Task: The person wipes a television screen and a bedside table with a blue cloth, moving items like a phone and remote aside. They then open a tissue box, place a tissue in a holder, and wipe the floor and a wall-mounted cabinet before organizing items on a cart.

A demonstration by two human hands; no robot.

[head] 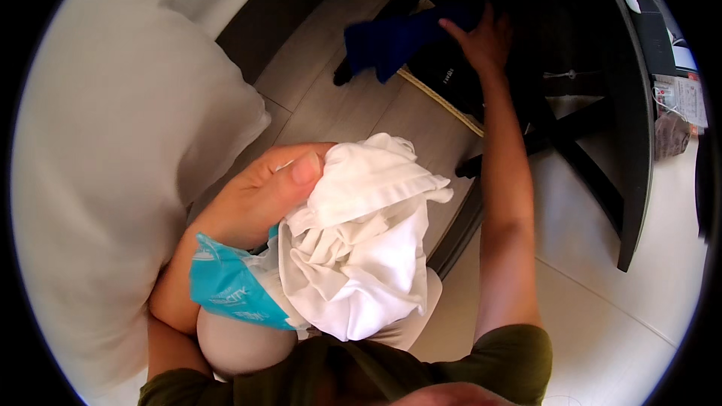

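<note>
My left hand [271, 186] grips a bunched white cloth [366, 180] in front of my lap, its thumb pressed against the folds. Below that hand, a torn turquoise and clear plastic bag [237, 287] bearing writing hangs beside the cloth; whether my fingers also hold it is hidden. My right hand [488, 42] reaches out over a dark bag or box [445, 76] with a straw-coloured woven edge. Its fingers are spread, and the thumb lies over or against a dark blue cloth [389, 45]. Deep shadow hides how they touch.
A large pale cushion [141, 113] fills the left side. Dark crossed furniture legs [569, 135] and a curved black panel [626, 180] stand right of my right arm. Packets and papers [679, 101] lie at the far right. Grey wood-look planks [321, 96] cover the floor ahead.
</note>
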